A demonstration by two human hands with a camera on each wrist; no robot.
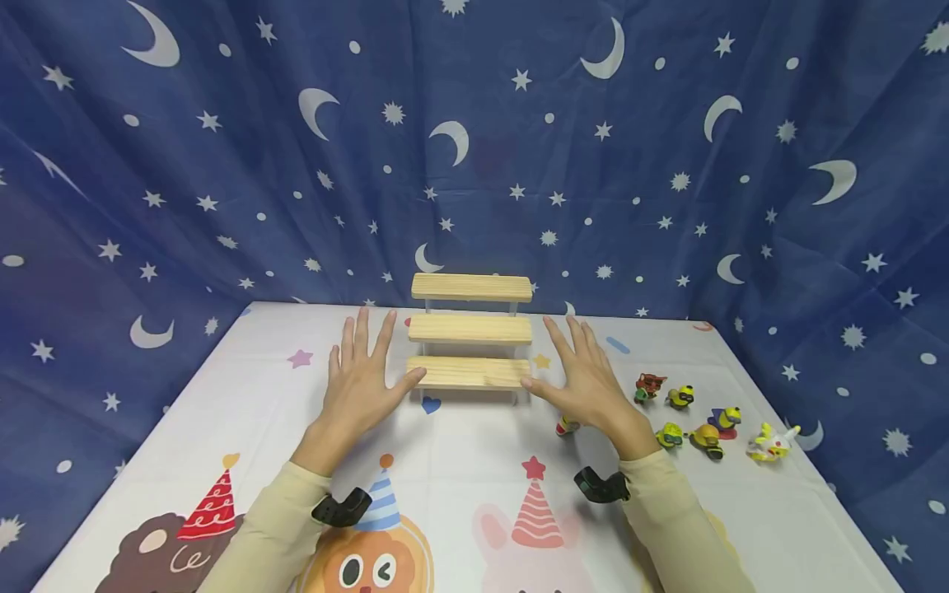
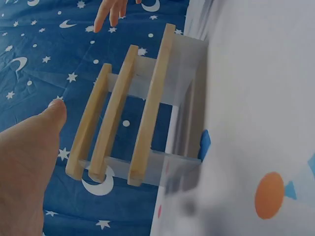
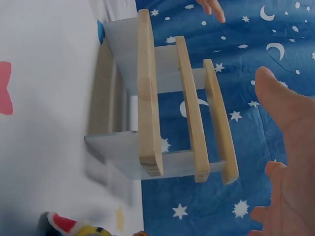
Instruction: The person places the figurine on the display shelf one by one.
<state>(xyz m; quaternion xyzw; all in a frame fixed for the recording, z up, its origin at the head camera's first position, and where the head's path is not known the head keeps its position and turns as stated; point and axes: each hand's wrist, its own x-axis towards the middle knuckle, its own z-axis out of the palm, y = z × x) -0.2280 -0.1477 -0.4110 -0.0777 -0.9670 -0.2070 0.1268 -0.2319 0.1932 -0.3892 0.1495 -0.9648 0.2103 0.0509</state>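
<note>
Left hand [image 1: 361, 389] and right hand [image 1: 589, 385], both bare, are held apart with fingers straight and spread, gripping nothing. Between them, at the table's far side, stands a small three-step shelf [image 1: 470, 329] with pale wooden planks on clear supports; both thumbs point towards it, and the wrist views show them just apart from it. A small toy [image 1: 567, 426] lies partly hidden below the right hand. Farther right sits a group of colourful little toy figures [image 1: 707, 439]. A white party-print tablecloth [image 1: 452, 445] covers the table; behind hangs a blue moon-and-star curtain [image 1: 489, 222].
</note>
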